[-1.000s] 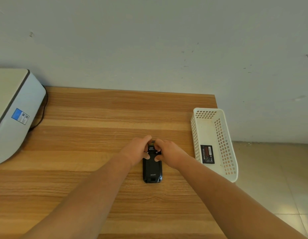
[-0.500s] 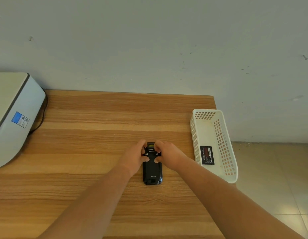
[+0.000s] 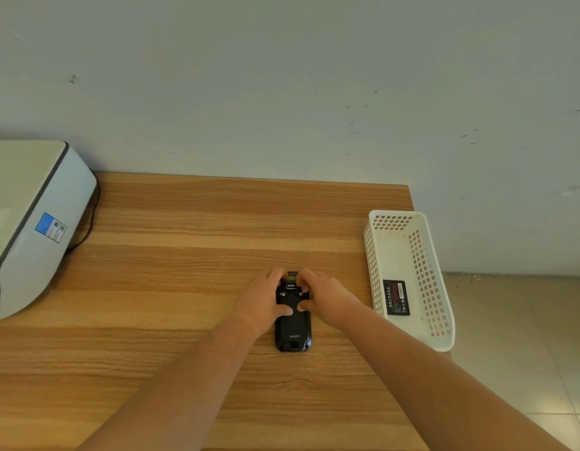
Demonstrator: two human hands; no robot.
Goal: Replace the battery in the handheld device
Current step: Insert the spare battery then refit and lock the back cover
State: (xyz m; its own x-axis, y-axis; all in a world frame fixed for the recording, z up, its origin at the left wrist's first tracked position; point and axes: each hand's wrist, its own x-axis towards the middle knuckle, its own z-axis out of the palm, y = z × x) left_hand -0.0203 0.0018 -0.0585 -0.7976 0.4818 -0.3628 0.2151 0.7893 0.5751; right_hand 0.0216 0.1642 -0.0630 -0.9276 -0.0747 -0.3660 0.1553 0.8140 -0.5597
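Observation:
A black handheld device lies face down on the wooden table, its back cover towards me. My left hand grips its upper left side and my right hand grips its upper right side. Both thumbs press on the back cover near its middle, and the fingers curl over the device's far end. A black battery with a red label lies flat inside the white basket to the right.
A white and grey machine with a blue sticker and a black cable sits at the table's left. The white basket overhangs the table's right edge. A wall runs behind the table; tiled floor lies to the right.
My thumbs have slid a little towards me along the back cover. The device stays in the same place on the table.

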